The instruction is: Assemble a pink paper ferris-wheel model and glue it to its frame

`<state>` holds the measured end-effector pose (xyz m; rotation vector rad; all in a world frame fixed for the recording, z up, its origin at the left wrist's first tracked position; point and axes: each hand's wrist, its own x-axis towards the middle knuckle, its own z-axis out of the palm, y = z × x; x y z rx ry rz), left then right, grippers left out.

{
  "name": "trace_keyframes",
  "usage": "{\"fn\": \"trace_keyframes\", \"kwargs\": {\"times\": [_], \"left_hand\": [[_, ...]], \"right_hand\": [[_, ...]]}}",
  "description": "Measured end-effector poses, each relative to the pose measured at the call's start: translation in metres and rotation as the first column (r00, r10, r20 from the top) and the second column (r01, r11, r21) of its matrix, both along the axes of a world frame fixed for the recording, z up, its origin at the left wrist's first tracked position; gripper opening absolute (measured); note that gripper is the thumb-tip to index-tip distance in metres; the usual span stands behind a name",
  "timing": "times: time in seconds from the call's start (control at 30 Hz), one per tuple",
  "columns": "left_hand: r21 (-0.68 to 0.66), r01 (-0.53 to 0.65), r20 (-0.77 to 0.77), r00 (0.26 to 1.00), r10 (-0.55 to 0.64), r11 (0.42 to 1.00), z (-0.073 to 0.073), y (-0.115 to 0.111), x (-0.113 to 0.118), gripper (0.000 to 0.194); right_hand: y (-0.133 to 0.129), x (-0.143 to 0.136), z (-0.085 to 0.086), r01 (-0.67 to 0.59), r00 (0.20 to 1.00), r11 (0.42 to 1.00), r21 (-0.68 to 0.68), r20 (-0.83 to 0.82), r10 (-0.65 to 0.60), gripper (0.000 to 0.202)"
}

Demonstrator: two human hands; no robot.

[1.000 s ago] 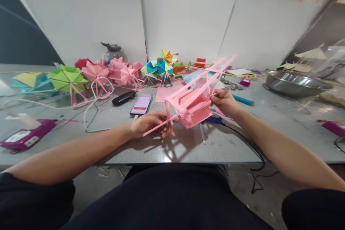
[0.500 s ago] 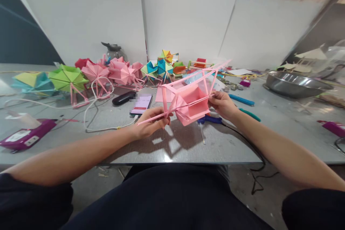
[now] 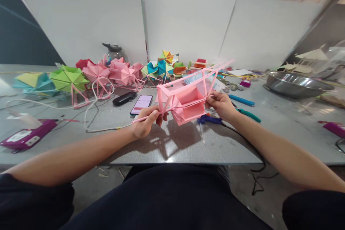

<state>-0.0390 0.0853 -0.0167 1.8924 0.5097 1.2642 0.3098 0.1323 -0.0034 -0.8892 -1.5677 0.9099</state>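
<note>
Between my hands, above the table, hangs a pink paper water wheel model (image 3: 188, 105), its folded wheel set in a frame of thin pink sticks. My left hand (image 3: 147, 121) is closed around the stick end at the model's left side. At the right side, my right hand (image 3: 220, 105) pinches the stick frame near the axle end. Below the model, a blue glue gun (image 3: 212, 119) lies on the table with its black cord running off to the right. The wheel's open paper pockets face me.
Finished-looking paper wheels, a green one (image 3: 68, 79) and several pink ones (image 3: 122, 72), line the back left. A phone (image 3: 141, 104), a black case (image 3: 124, 98) and a purple power strip (image 3: 28, 134) lie left. Pliers (image 3: 249, 115) and a steel bowl (image 3: 298, 84) are right.
The pink model has shifted slightly left and turned, so its pockets show more openly. My left hand has moved a little left with it, uncovering more of the phone.
</note>
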Motion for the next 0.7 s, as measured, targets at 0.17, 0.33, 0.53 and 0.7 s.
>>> {"fn": "trace_keyframes", "kwargs": {"times": [0.17,0.33,0.53,0.7], "left_hand": [[-0.177,0.036,0.050,0.998,-0.027,0.984,-0.004,0.005,-0.001,0.059],[-0.293,0.122,0.113,0.989,-0.092,0.948,-0.003,0.010,0.000,0.053],[-0.270,0.100,0.158,0.986,-0.059,0.958,0.003,0.010,0.003,0.044],[-0.338,0.092,0.164,0.986,-0.038,0.937,0.002,0.009,0.003,0.040]], "right_hand": [[0.002,0.002,-0.001,0.010,1.000,1.000,0.004,0.007,-0.010,0.054],[0.003,0.004,-0.001,0.036,0.999,0.999,0.039,0.038,-0.037,0.054],[0.001,0.004,0.002,0.026,0.998,0.998,0.050,0.050,-0.029,0.053],[0.000,0.003,0.003,0.033,0.998,0.999,0.037,0.054,-0.035,0.054]]}}
